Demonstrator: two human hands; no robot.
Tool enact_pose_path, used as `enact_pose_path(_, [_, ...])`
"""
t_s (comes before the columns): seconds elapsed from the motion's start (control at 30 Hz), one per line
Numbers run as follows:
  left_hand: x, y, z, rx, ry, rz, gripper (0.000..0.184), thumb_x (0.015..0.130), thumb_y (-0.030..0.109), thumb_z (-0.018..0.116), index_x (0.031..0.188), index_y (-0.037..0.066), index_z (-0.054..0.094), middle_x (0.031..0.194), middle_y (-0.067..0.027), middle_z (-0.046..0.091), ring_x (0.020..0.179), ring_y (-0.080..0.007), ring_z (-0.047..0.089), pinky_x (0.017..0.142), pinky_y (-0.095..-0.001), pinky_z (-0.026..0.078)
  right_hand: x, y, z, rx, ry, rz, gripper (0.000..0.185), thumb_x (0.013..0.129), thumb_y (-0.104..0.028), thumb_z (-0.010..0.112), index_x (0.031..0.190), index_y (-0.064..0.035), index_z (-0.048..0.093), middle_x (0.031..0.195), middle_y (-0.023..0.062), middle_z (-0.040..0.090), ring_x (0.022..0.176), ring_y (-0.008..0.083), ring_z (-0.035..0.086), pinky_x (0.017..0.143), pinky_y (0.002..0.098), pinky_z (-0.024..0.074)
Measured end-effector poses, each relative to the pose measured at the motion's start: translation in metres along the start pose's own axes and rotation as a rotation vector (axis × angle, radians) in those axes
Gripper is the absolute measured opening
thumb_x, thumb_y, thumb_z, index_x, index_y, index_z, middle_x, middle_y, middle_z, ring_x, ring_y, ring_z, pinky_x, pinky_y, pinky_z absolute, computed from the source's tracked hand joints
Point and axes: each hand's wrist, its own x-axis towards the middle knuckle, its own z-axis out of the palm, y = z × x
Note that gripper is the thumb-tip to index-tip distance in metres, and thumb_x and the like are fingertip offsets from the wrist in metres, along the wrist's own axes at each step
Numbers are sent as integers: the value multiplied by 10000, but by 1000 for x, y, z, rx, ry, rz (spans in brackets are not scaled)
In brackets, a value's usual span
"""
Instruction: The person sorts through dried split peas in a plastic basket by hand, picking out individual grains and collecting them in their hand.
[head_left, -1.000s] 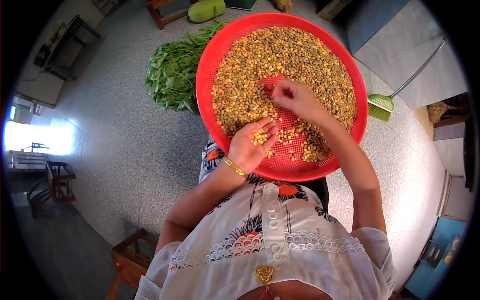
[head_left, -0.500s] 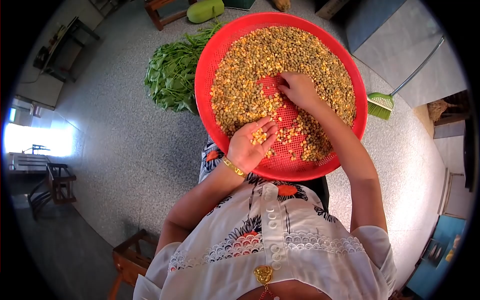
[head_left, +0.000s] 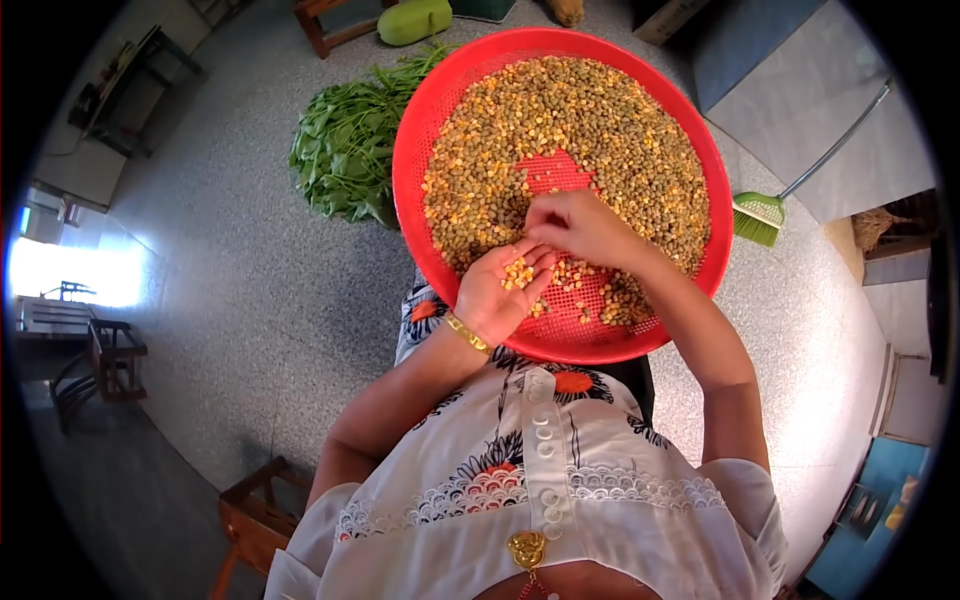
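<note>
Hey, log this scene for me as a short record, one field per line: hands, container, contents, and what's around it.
Left hand: palm up, open, cupping some yellow kernels
Right hand: fingers bent at the left fingertips; whether its grip holds anything is hidden
Container: round red tray with a perforated base
Contents: many mixed yellow and brownish-green grains, sparser near the hands, where base shows
Left wrist: gold bracelet
Left of tray: leafy greens on the floor
Right of tray: green broom
</note>
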Motion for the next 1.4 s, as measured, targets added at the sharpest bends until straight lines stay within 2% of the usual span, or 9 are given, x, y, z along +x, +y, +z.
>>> enact_pose_path(0.1, [-4, 1, 4, 8, -2, -6, 351, 856, 117, 417, 1147, -77, 445, 1041, -136, 503, 1017, -239, 489, 946, -347, 386, 15, 19, -25, -439, 324, 41, 120, 749, -145, 581, 807, -40, 579, 765, 112, 607, 716, 259, 597, 650, 362, 462])
enact_pose_path(0.2, [-4, 1, 4, 7, -8, -7, 357, 857, 118, 415, 1155, -77, 438, 1049, -140, 498, 1023, -240, 486, 949, -345, 384, 29, 32, -37, -573, 423, 70, 130, 750, -150, 583, 828, -46, 577, 812, 123, 604, 738, 282, 585, 670, 383, 459])
enact_pose_path(0.77, [-4, 1, 6, 10, 4, -8, 356, 864, 129, 410, 1155, -74, 445, 1062, -140, 496, 1025, -237, 487, 943, -339, 388, 41, 40, -24, -986, 397, 59, 167, 715, -12, 512, 880, 12, 527, 831, 182, 557, 785, 323, 583, 670, 385, 497])
enact_pose_path(0.93, [-3, 1, 5, 19, 11, -7, 357, 869, 137, 406, 1157, -72, 445, 1065, -140, 496, 1022, -237, 488, 941, -339, 389, 41, 44, -22, -1083, 439, -98, 148, 684, 26, 505, 832, 31, 514, 788, 180, 542, 730, 326, 575, 647, 383, 485])
enact_pose_path(1.07, [-4, 1, 4, 22, 19, -6, 358, 869, 136, 404, 1160, -69, 443, 1064, -139, 497, 1019, -239, 489, 942, -341, 388, 43, 47, -23, -969, 462, -44, 134, 673, 27, 515, 807, 24, 516, 791, 190, 556, 718, 331, 573, 644, 377, 487])
enact_pose_path(1.17, [-2, 2, 4, 14, 14, -4, 357, 866, 132, 406, 1160, -68, 441, 1060, -137, 502, 1018, -240, 490, 940, -343, 390, 29, 19, -17, -661, 432, -23, 138, 688, -34, 557, 816, 12, 535, 782, 150, 581, 723, 254, 590, 629, 342, 474])
enact_pose_path(1.23, [-2, 0, 2, 9, 8, -9, 356, 863, 128, 408, 1158, -68, 441, 1056, -136, 505, 1018, -241, 490, 938, -344, 393, 16, 0, -3, -144, 186, -2, 136, 689, -100, 594, 768, -5, 536, 712, 113, 584, 657, 204, 575, 590, 313, 452])
enact_pose_path(1.33, [0, -1, 2, 16, 62, 33, 352, 855, 117, 415, 1153, -68, 443, 1046, -133, 510, 1018, -240, 492, 938, -348, 394, 5, -15, 5, 71, 47, 25, 151, 699, -141, 612, 756, -15, 549, 683, 94, 578, 634, 178, 556, 583, 302, 443])
enact_pose_path(1.4, [-1, 1, 1, -16, -4, -15, 340, 849, 108, 426, 1141, -65, 454, 1034, -129, 516, 1012, -239, 498, 927, -347, 402, 15, 0, -9, -109, 148, -35, 138, 720, -147, 602, 761, -23, 560, 704, 100, 586, 645, 204, 567, 608, 323, 453])
